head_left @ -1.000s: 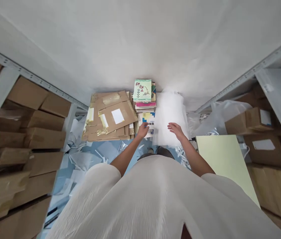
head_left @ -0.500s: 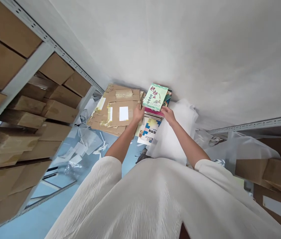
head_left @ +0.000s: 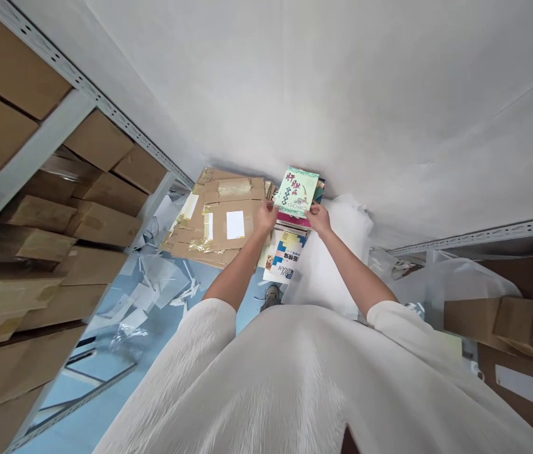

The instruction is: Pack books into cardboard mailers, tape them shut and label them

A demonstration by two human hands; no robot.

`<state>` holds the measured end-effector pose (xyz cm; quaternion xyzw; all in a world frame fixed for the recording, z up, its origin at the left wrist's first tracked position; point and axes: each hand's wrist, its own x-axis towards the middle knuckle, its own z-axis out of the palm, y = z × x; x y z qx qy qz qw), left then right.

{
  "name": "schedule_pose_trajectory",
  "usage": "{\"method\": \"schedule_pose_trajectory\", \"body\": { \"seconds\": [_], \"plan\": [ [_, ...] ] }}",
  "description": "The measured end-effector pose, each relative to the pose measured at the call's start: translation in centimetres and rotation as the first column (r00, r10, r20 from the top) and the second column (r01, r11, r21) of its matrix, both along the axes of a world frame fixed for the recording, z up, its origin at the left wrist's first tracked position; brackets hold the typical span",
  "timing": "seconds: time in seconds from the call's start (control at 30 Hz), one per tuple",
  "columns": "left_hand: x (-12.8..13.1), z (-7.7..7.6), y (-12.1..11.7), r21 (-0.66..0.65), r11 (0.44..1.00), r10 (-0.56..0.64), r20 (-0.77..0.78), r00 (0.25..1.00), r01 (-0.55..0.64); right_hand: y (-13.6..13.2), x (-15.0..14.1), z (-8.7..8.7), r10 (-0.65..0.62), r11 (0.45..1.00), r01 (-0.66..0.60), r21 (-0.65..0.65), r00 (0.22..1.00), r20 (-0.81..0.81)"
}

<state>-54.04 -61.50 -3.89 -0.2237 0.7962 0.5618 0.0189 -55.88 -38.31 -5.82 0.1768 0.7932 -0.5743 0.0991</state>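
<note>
A thin light-green book (head_left: 296,192) with red and dark lettering lies face up between my hands, over a stack of other books. My left hand (head_left: 265,216) pinches its lower left corner. At the lower right corner, my right hand (head_left: 319,218) has its fingers closed on the edge. Under it a magenta book (head_left: 293,221) and a dark green cover show in part. Nearer to me lies a white book (head_left: 284,255) with blue and yellow squares on its cover. Flattened cardboard (head_left: 222,217) is piled left of the books, and white foam wrap (head_left: 342,252) lies to their right.
Shelves with cardboard boxes (head_left: 99,214) rise at the left. Paper scraps (head_left: 165,280) and clear plastic litter the blue floor (head_left: 167,353). A pale wall (head_left: 342,94) stands behind the books. More boxes (head_left: 479,325) and plastic sheeting are at the right. My shoe (head_left: 273,292) shows below.
The green book and both hands sit slightly lower in view, as the camera has shifted a little. My right fingers now hold the book's lower right corner. More of my shoe shows.
</note>
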Motion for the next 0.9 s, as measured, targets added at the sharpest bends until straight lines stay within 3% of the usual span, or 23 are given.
{"method": "schedule_pose_trajectory", "body": {
  "seconds": [0.13, 0.23, 0.37, 0.53, 0.7, 0.9],
  "plan": [
    [-0.7, -0.1, -0.4, 0.040, 0.999, 0.016, 0.018, 1.000, -0.017, 0.0, 0.1, 0.5, -0.038, 0.999, 0.038, 0.004, 0.998, -0.040],
    [-0.7, 0.1, -0.5, 0.167, 0.986, 0.001, 0.064, 0.998, -0.012, 0.2, 0.6, 1.4, -0.071, 0.997, 0.068, -0.031, 0.993, -0.094],
    [0.5, 0.8, -0.1, 0.407, 0.913, -0.051, 0.150, 0.987, -0.014, 0.9, 2.5, 3.3, -0.089, 0.993, 0.072, -0.096, 0.978, -0.190],
    [2.5, 1.8, 1.0, 0.503, 0.856, -0.203, 0.118, 0.972, 0.118, 2.5, 6.8, 4.9, -0.188, 0.980, 0.167, -0.110, 0.954, -0.234],
    [4.3, 2.9, 3.9, 0.505, 0.818, -0.353, 0.065, 0.933, 0.274, 5.1, 12.5, 4.9, -0.341, 0.940, 0.323, -0.112, 0.900, -0.270],
    [8.0, 3.1, 10.3, 0.499, 0.774, -0.499, 0.103, 0.860, 0.389, 9.0, 20.7, 4.7, -0.544, 0.838, 0.535, -0.111, 0.800, -0.252]
  ]
}}
